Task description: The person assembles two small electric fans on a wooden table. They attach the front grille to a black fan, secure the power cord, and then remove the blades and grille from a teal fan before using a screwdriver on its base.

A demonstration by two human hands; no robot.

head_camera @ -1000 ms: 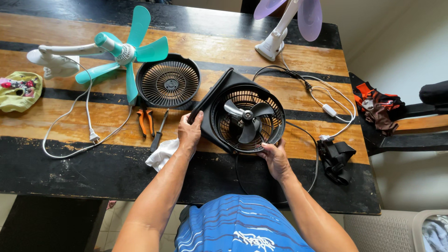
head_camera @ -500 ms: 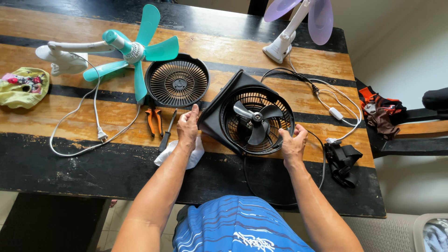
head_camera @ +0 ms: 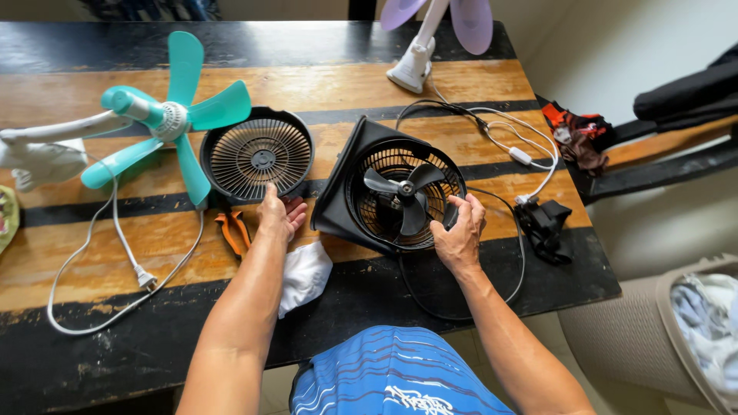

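Striped wooden worktop (head_camera: pixel 461 84): my right hand (head_camera: pixel 460 234) pinches the black fan's (head_camera: pixel 396 196) guard rim, nearer than my left hand (head_camera: pixel 278 215), spread open beside its left corner; fan tilted, centre.

Worn wood-and-black striped bench (head_camera: pixel 477 84), black box fan (head_camera: pixel 388 188), loose grille (head_camera: pixel 257 154), teal fan (head_camera: pixel 165 123), orange pliers (head_camera: pixel 233 229), white cloth (head_camera: pixel 305 274), black strap (head_camera: pixel 544 227)

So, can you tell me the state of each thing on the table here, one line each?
black fan: tilted, front grille off, blades bare
detached grille: flat on the table
teal fan: lying down, unplugged, no guard
pliers: lying flat, partly hidden
white cloth: crumpled
left hand: open, holds nothing
right hand: grips black fan's rim
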